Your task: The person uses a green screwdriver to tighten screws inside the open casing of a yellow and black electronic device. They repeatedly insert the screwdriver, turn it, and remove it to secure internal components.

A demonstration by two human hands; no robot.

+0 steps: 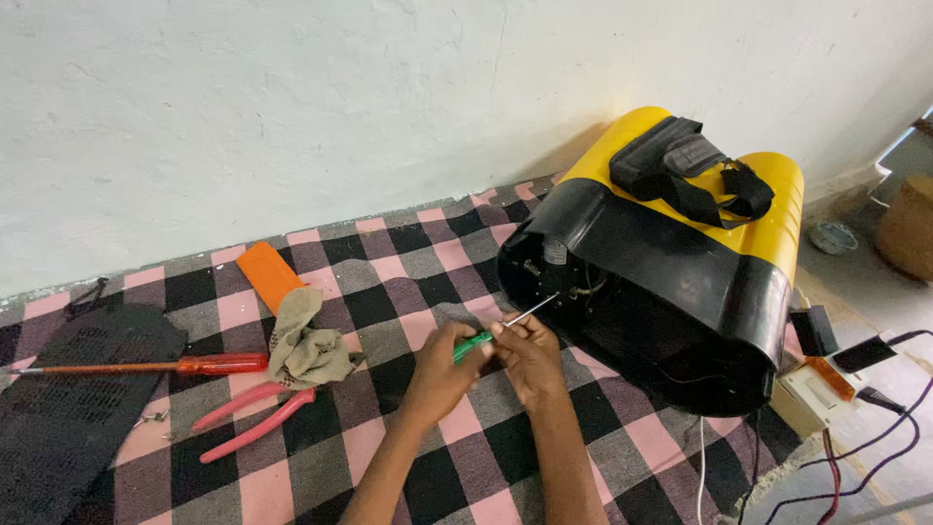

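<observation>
Both hands are on the green screwdriver [483, 336] at 6 o'clock on the checked cloth [389, 282]. My left hand [445, 367] wraps shut around the handle, and my right hand [528, 352] pinches the metal shaft to steady it, I think, so the tip stays aimed into the open end of the black-and-yellow machine [671, 262] lying on its side at 3 o'clock. Tight gap there, wall close behind. More room at 9 o'clock, though a rag [306, 342], red pliers [255, 415], a long red screwdriver [146, 367] and a black grille [68, 389] sit there.
</observation>
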